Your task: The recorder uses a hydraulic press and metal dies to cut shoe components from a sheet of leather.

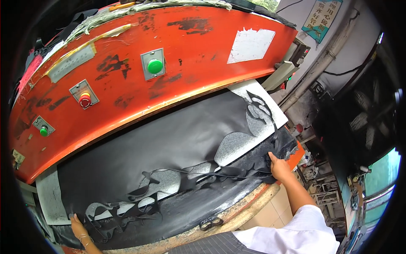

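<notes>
The left hand (78,226) pressed flat and the right hand (279,166) pinched the black sheet (169,139) at opposite edges of the bench, under the orange press head (190,51); a white patch (250,45) marked it.

The sheet (169,144) under the fingers (271,157) of the right hand (280,168) is plain black, without pattern, and so are the thin cut scraps (220,172) trailing from those fingers toward the left hand (78,226). Where pieces are cut out, a speckled grey board (239,146) shows through, paler at its far edge. Above the fingers, the press head (177,55) is orange-red, blotched with black scuffs and a white patch (250,45). It carries two green buttons (154,66) and a red one (85,100), each on a grey plate. The tabletop (247,203) edge near the fingers is tan with an orange rim. The sleeve (296,233) behind the right hand is white.
</notes>
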Demonstrator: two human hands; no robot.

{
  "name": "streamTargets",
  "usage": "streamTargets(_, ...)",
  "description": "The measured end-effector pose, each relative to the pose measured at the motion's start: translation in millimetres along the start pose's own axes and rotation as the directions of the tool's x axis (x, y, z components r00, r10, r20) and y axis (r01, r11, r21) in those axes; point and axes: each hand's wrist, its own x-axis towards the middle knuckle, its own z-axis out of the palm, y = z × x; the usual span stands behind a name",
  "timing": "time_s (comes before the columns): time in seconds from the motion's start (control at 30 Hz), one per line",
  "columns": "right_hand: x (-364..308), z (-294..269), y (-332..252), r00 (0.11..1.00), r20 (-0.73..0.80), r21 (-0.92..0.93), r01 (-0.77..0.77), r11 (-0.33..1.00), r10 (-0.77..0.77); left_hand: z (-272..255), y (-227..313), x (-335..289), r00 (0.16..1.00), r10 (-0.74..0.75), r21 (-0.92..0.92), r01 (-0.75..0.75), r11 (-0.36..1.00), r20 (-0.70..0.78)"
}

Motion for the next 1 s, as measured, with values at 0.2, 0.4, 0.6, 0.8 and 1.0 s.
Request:
streamTargets(0.2,46,-94,-35,0.794,-0.534,0.295,0.498,0.816,-0.291,-9,39,-3,0.923,0.217,0.017,-0.223,0.975,-0.318)
streamTargets(0.4,54,-292,-209,-0.034,-0.898,-0.219,0.899,0.378,-0.438,-13,242,-117,0.804,0.538,-0.371,-0.433,0.821,0.252)
streamTargets(0.6,155,-409,-291,0.139,-0.906,-0.238,0.614,0.752,-0.4,-18,213,-222,0.68,0.615,-0.412,-0.466,0.783,0.399)
streamTargets(0.8,269,-442,-245,0.555,-0.682,-0.108,0.568,0.816,-0.476,-40,158,-340,0.573,0.599,-0.334,-0.506,0.795,0.559)
streamTargets(1.0,332,-488,-188,0.472,-0.673,-0.265,0.565,0.782,-0.569,-74,139,-372,0.76,0.517,-0.617,-0.2,0.761,0.393)
